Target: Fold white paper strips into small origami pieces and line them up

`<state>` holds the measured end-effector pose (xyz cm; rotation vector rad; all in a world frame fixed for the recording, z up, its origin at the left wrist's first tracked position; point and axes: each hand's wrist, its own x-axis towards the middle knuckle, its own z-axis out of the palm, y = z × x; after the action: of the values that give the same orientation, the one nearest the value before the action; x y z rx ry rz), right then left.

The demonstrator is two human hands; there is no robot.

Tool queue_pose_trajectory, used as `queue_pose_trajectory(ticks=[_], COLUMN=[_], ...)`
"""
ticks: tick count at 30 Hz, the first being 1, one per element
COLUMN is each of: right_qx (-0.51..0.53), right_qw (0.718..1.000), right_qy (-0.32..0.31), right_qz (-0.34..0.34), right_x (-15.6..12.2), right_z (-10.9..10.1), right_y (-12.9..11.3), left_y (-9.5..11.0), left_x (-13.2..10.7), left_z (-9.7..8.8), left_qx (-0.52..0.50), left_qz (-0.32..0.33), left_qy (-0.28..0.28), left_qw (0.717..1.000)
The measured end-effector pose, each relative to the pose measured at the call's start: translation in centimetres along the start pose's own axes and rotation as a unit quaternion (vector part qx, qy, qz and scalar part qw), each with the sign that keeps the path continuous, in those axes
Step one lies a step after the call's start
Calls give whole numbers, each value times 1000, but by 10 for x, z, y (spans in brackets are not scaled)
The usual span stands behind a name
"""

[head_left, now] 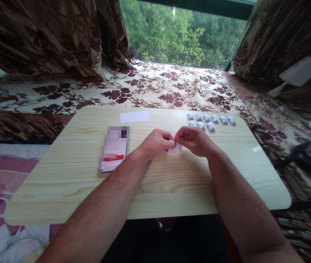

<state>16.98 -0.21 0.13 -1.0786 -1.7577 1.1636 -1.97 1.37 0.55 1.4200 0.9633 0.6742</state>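
Note:
Both my hands meet over the middle of a pale wooden table. My left hand and my right hand each pinch a small folded piece of white paper between them, fingers closed on it. Several small folded white paper shapes lie in two rows at the table's far right. A white strip of paper lies flat near the far edge. A phone lies flat to the left of my left hand.
The table stands over a floral maroon and cream cloth. Brown patterned curtains hang left and right of a window with green trees. A white charger and cable lie at the right.

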Motion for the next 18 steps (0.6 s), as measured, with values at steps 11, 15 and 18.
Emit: queue_pose_trajectory(ticks=[11,15,18], right_qx=[-6,-8,-5], right_qw=[1000,1000,1000], right_qy=[7,13,14], right_qz=[-8,-2,2], right_x=[1,1,1], right_z=[1,1,2], right_y=[0,1,2], left_y=[1,2,0], left_x=[-1,-1,0], left_z=[-1,0,0], left_qx=[-1,1,4], left_qz=[0,-2,2], left_qy=[-8,-6,-8], left_qw=[1000,1000,1000])
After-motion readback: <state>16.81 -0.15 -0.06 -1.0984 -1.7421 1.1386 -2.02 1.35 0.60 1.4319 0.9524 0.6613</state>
